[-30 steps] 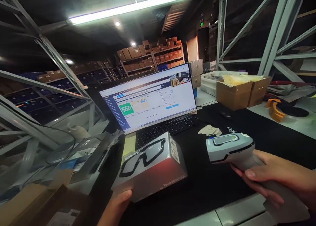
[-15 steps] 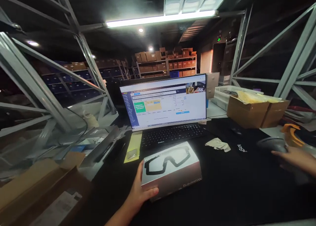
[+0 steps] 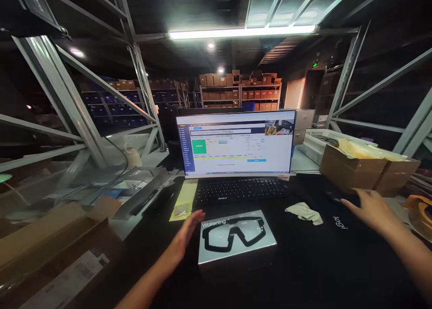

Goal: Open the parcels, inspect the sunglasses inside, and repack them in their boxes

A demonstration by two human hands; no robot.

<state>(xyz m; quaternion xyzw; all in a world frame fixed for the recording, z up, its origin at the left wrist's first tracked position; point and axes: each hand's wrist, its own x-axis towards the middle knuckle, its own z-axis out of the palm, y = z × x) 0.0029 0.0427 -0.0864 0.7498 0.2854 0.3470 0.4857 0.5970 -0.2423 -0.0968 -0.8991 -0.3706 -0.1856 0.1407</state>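
left hand [image 3: 186, 235] open, empty, just beside left edge of goggles box [image 3: 236, 238], lower centre, printed face up | right hand [image 3: 370, 208] open, empty, above black mat [image 3: 303, 264], right of frame | judgement: slide box flat, no tilting

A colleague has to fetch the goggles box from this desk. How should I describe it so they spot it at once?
Find the lit monitor; just in front of its keyboard lies a flat grey box, beside the left hand. Unlike the brown cartons nearby, its lid shows black goggles and the word Wakening.
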